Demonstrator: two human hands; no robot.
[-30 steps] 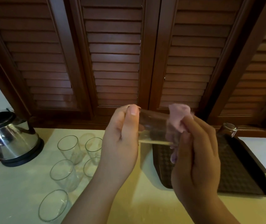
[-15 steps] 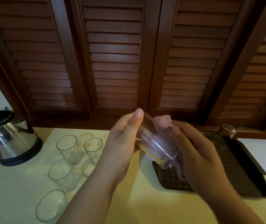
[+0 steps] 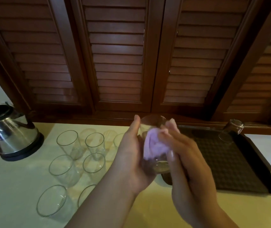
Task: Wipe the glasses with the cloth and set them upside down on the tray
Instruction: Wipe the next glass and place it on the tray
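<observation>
My left hand (image 3: 129, 155) grips a clear glass (image 3: 153, 122) in front of me, above the counter's middle. My right hand (image 3: 185, 158) presses a pink cloth (image 3: 154, 143) against the glass, its fingers laid over the cloth. Most of the glass is hidden behind the cloth and hands. Several more clear glasses (image 3: 67, 142) stand upright on the counter to the left. One glass (image 3: 232, 130) stands upside down at the far right corner of the dark tray (image 3: 240, 162).
A steel electric kettle (image 3: 7, 130) sits at the far left of the pale counter (image 3: 12, 186). Brown louvred doors (image 3: 118, 55) rise directly behind the counter. The tray's right edge lies close to the counter's right end.
The glass has turned from lying sideways to nearly upright, and both hands have dropped a little. The cloth has moved from the glass's mouth onto its side.
</observation>
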